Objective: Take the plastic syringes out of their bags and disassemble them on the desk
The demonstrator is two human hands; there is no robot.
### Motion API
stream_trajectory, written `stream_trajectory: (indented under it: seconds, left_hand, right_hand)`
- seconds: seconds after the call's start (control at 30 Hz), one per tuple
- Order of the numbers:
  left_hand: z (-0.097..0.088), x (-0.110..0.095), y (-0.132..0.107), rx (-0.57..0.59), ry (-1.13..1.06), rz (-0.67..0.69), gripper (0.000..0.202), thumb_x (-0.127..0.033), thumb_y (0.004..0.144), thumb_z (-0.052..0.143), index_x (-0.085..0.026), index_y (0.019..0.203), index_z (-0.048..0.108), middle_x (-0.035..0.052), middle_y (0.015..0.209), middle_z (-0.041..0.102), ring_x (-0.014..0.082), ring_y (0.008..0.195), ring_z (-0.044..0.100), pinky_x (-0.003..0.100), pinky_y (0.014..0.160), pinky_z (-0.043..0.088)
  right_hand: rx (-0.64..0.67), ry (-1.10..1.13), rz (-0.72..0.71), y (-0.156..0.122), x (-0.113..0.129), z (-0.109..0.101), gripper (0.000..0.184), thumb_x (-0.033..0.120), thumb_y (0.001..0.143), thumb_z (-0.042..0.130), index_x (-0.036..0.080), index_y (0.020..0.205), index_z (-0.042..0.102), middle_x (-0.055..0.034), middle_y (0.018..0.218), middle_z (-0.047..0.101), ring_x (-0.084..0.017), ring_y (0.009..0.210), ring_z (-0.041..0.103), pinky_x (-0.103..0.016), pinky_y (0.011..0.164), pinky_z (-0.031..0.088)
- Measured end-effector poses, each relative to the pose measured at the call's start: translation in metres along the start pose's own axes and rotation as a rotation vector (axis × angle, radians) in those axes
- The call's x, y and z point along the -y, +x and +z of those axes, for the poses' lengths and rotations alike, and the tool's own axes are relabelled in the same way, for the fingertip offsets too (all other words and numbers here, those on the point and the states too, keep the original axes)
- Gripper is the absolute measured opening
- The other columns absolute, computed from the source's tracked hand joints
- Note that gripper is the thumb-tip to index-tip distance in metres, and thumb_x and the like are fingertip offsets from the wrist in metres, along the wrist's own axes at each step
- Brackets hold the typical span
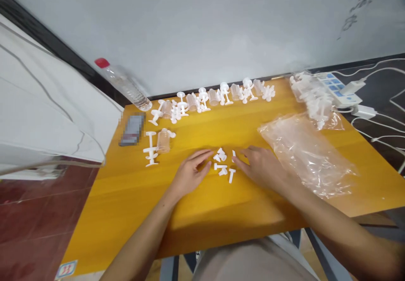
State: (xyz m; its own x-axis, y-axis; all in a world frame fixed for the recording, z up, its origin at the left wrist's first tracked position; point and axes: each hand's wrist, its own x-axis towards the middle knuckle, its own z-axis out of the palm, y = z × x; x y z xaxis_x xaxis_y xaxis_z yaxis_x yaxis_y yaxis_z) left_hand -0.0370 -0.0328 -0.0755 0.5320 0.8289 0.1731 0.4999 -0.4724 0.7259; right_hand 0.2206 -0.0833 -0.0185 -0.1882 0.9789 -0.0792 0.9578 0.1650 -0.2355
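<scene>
Several small white plastic pieces lie in a loose group on the table between my hands, among them a T-shaped piece [232, 175] and a small clump of short pieces [222, 155]. My left hand [191, 173] rests at the left of the group, fingers stretched and thumb apart, holding nothing. On the other side, my right hand [261, 167] is open, its thumb and fingertips beside a small upright-lying white piece [233, 153]. Whether the thumb touches that piece I cannot tell.
White stemmed parts [224, 93] and clear plastic cups [191, 102] line the table's back edge. One clear cup [163, 141] lies left. Around them are a water bottle [129, 89], a phone [133, 129], a plastic bag [310, 154], bagged parts [316, 99] and a power strip [338, 89].
</scene>
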Motion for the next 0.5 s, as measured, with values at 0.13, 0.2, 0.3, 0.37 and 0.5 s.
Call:
stream_trajectory:
  seconds: [0.13, 0.2, 0.3, 0.37, 0.5]
  left_hand:
    - [0.006, 0.007, 0.011, 0.076, 0.116, 0.163, 0.032, -0.02, 0.103, 0.049, -0.026, 0.122, 0.074, 0.0069, 0.131, 0.072, 0.0198, 0.114, 0.071, 0.035, 0.096, 0.06]
    - [0.004, 0.01, 0.015, 0.098, 0.203, 0.215, 0.027, -0.02, 0.102, 0.052, -0.024, 0.117, 0.075, 0.0072, 0.124, 0.074, 0.0209, 0.111, 0.071, 0.037, 0.099, 0.058]
    - [-0.005, 0.015, 0.015, 0.109, 0.296, 0.223, 0.023, -0.023, 0.102, 0.054, -0.023, 0.115, 0.073, 0.0085, 0.121, 0.073, 0.0219, 0.108, 0.072, 0.038, 0.096, 0.058]
    - [-0.015, 0.018, 0.012, 0.084, 0.322, 0.208, 0.025, -0.024, 0.104, 0.051, -0.023, 0.121, 0.07, 0.0088, 0.119, 0.073, 0.0212, 0.106, 0.072, 0.036, 0.095, 0.058]
    - [-0.041, 0.027, 0.009, -0.111, 0.416, 0.149, 0.027, -0.028, 0.104, 0.05, -0.021, 0.124, 0.068, 0.0099, 0.114, 0.072, 0.021, 0.103, 0.072, 0.035, 0.092, 0.057]
  right_hand:
    - [0.214, -0.015, 0.061, 0.041, 0.006, 0.008, 0.038, 0.043, 0.101, 0.053, 0.015, 0.086, 0.075, -0.0146, 0.088, 0.076, -0.026, 0.085, 0.073, -0.03, 0.07, 0.045]
    - [0.268, 0.002, 0.039, 0.049, 0.002, 0.006, 0.029, 0.032, 0.098, 0.054, 0.017, 0.085, 0.075, -0.0123, 0.087, 0.077, -0.024, 0.084, 0.072, -0.029, 0.069, 0.043]
    - [0.246, 0.046, -0.002, 0.059, 0.0, -0.009, 0.024, 0.026, 0.096, 0.056, 0.017, 0.087, 0.076, -0.0112, 0.091, 0.078, -0.022, 0.085, 0.071, -0.027, 0.071, 0.042]
    - [0.192, 0.112, -0.044, 0.074, 0.004, -0.018, 0.02, 0.024, 0.094, 0.058, 0.016, 0.092, 0.077, -0.0111, 0.095, 0.078, -0.021, 0.085, 0.071, -0.026, 0.073, 0.043]
    - [0.118, 0.366, -0.23, 0.131, 0.029, -0.011, 0.019, 0.022, 0.089, 0.067, 0.015, 0.101, 0.079, -0.0076, 0.101, 0.078, -0.017, 0.088, 0.069, -0.022, 0.076, 0.044]
